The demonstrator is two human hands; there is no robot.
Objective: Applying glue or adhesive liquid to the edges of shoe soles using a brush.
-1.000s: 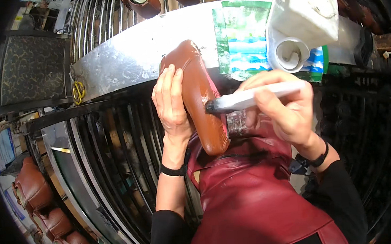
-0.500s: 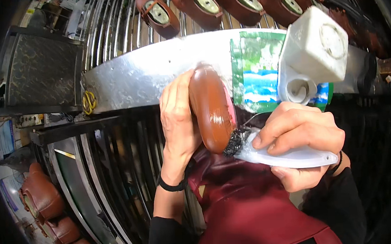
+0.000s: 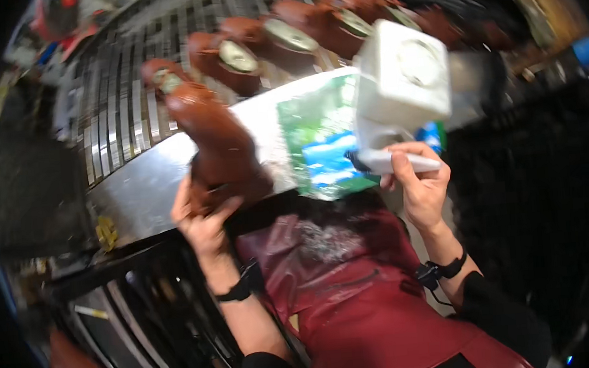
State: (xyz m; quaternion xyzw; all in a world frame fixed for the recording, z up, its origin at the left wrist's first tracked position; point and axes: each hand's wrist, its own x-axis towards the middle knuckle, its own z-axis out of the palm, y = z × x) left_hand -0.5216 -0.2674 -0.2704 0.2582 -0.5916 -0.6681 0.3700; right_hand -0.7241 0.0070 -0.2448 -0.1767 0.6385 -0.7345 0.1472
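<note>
My left hand [image 3: 204,222] is closed on the near end of a brown leather shoe [image 3: 226,148], which stands tilted over the metal ledge. Its far end overlaps another brown shoe at the rollers, and blur hides where one stops. To the right, my right hand [image 3: 422,184] grips a brush [image 3: 400,161] by its flat whitish handle, dark bristles pointing left. The bristles are apart from the shoe, just below a white plastic container [image 3: 403,71] with an opening low on its near side. Under the container lies a green and blue printed plastic sheet [image 3: 329,146].
Several brown shoes [image 3: 236,60] line the metal roller rack [image 3: 120,121] beyond the metal ledge [image 3: 147,202]. Yellow-handled scissors [image 3: 107,232] hang at the ledge's left end. A dark panel [image 3: 32,191] stands at far left. Another brown shoe [image 3: 77,367] sits lower left.
The brush has come away from the shoe's sole edge and moved up toward the container. The shoe has turned and shifted left toward the rack. The whole view has swung and blurred.
</note>
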